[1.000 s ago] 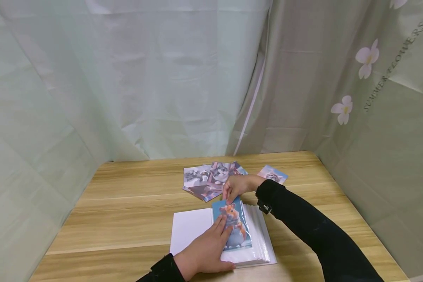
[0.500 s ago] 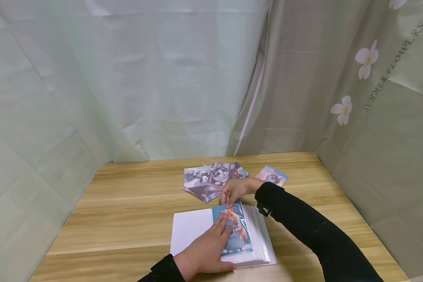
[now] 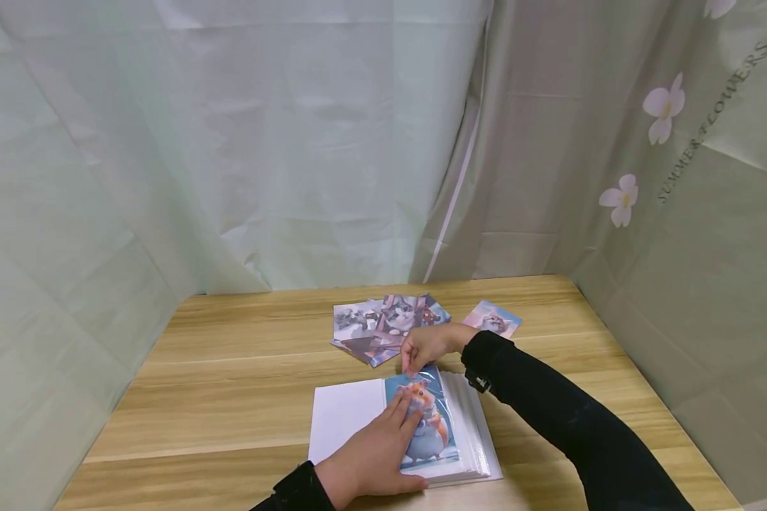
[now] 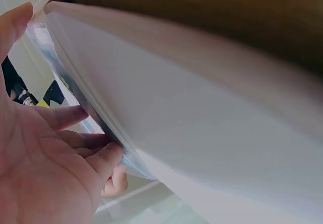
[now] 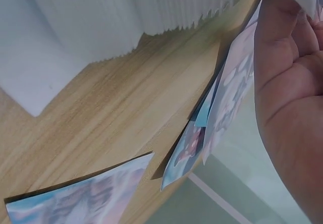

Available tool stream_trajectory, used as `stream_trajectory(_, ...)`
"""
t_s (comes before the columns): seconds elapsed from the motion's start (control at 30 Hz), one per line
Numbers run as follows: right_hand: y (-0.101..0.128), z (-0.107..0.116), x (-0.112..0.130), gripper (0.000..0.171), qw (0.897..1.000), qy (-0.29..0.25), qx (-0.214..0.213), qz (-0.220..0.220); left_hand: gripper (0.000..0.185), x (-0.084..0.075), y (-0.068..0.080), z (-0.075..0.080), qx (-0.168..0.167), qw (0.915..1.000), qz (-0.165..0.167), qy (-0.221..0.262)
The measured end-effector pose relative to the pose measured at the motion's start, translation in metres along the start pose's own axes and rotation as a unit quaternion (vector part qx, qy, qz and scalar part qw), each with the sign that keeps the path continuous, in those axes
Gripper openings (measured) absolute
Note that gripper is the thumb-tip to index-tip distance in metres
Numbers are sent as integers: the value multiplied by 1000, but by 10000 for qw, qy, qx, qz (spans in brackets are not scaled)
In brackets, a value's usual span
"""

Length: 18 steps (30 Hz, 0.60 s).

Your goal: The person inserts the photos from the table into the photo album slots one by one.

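Note:
A white photo album [image 3: 345, 411] lies open on the wooden table, its first sleeve showing a picture card [image 3: 430, 436] of an orange-and-grey hamster on blue. My left hand [image 3: 373, 451] rests on the page with fingers straight, the fingertips over the hamster's upper part. At the card's top edge, my right hand [image 3: 433, 343] pinches with curled thumb and finger. The left wrist view has the palm of the left hand [image 4: 45, 158] beside the white inner cover [image 4: 151, 98]. In the right wrist view the right hand [image 5: 292, 93] is at the right, its fingertips cut off by the frame.
Several loose animal picture cards [image 3: 356, 321] overlap behind the album. A separate pink-and-blue card [image 3: 495, 319] lies to their right, by the right wrist. Pale curtains [image 3: 294, 156] close in the table's back and sides.
The hamster card has slid down deeper into the album sleeve, and my right hand has moved slightly toward the album with it. My left hand has stayed in place.

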State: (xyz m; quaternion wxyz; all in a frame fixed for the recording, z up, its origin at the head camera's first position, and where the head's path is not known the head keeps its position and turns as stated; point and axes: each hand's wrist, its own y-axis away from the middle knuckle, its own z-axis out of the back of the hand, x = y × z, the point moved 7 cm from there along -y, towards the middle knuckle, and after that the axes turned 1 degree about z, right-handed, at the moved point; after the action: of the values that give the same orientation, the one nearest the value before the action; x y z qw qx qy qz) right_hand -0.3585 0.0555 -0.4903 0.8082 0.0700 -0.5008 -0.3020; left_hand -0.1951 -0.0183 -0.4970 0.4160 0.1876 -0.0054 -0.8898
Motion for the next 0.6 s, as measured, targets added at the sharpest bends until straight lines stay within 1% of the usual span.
stream_trajectory(0.23, 0, -1, 3, 4, 9996, 269, -89, 26, 101, -1, 0, 1, -49, 10000, -45, -66)
stream_trajectory(0.43, -1, -5, 1, 9, 9999, 87, 38, -88, 101, 0, 0, 1, -90, 9999, -65, -81)
stream_trajectory(0.6, -4, -8, -2, 6, 9997, 44, 164, -155, 100, 2, -1, -1, -21, 10000, 7, 6)
